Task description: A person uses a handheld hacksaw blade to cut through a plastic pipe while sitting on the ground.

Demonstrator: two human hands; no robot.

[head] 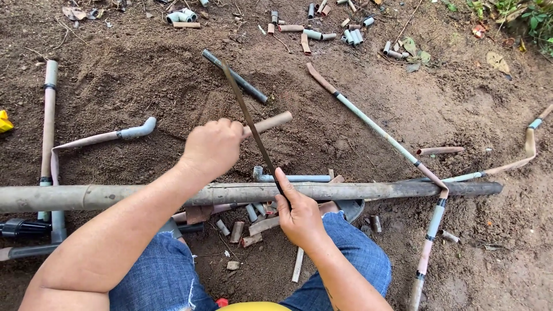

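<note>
My left hand (213, 147) grips a short, dirt-stained pipe (273, 121) that points up and to the right. My right hand (298, 214) holds the near end of a thin dark saw blade (247, 118), whose length runs diagonally up and left across that short pipe. Both hands hover just above a long, dirty grey pipe (357, 190) lying across the ground from left to right. My knees in blue jeans (351, 242) sit below it.
Bare brown soil is strewn with pipe pieces: a dark pipe (236, 76) behind the blade, a long thin pipe (374, 126) running diagonally right, a bent pipe with a grey elbow (135, 131) at left, several short offcuts (322, 31) at the top, more stubs (239, 230) near my knees.
</note>
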